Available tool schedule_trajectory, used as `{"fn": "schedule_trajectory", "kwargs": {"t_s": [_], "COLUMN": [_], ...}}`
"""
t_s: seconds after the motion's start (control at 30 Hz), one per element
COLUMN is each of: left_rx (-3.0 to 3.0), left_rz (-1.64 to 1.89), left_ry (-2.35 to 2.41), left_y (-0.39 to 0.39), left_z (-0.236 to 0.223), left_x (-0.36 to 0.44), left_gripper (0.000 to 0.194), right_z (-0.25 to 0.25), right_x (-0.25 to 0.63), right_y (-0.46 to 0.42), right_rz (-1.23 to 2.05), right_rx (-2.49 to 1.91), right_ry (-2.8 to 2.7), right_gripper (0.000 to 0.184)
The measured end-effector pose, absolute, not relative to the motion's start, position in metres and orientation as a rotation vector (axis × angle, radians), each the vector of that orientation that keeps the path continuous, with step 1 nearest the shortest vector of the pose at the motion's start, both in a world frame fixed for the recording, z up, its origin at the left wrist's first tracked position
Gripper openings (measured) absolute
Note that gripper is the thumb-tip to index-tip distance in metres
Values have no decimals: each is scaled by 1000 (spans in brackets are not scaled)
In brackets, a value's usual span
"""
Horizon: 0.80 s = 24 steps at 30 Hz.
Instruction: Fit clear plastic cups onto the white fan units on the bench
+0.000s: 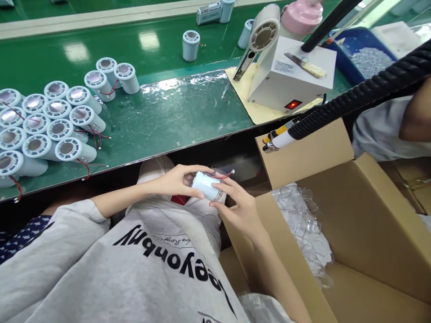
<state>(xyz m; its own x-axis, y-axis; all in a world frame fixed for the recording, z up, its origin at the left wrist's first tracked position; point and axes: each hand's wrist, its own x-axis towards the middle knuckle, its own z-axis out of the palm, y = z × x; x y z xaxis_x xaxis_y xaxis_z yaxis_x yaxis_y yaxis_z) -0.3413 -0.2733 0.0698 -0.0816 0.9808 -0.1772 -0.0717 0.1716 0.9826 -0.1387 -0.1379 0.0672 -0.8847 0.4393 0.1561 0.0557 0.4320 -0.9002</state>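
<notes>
My left hand (180, 180) and my right hand (241, 207) both grip a light-blue cylindrical housing (204, 185) above my lap. The left fingers wrap round one end, while the right fingertips press on the other. Clear plastic shows at the ends of the housing, but its full shape is hard to make out. A red wire (220, 176) with a small white plug sticks out along the upper side, near the right fingers. Many similar light-blue housings (35, 146) stand grouped on the green bench (175, 119) to the left, several with wires trailing out.
A white box-shaped device (296, 74) with a lit red switch stands on the bench, a knife (305, 65) on top. Beside me is an open carton (380, 215) holding clear plastic pieces (305, 224). A black corrugated hose (357, 89) crosses above it. A co-worker's sleeve (377, 130) is at right.
</notes>
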Motion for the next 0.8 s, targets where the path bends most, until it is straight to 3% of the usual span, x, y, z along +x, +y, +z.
{"fn": "schedule_trajectory", "kwargs": {"t_s": [0.13, 0.8], "left_rx": [1121, 1332], "left_rz": [1142, 1128], "left_ry": [1287, 1213], "left_y": [-276, -278], "left_z": [75, 84], "left_x": [-345, -346], "left_gripper": [75, 69], "right_z": [65, 73], "right_x": [-132, -127], "right_y": [-141, -142], "right_rz": [1396, 2007], "right_rx": [-412, -652], "right_ry": [-2339, -2010], "right_gripper": [29, 49]}}
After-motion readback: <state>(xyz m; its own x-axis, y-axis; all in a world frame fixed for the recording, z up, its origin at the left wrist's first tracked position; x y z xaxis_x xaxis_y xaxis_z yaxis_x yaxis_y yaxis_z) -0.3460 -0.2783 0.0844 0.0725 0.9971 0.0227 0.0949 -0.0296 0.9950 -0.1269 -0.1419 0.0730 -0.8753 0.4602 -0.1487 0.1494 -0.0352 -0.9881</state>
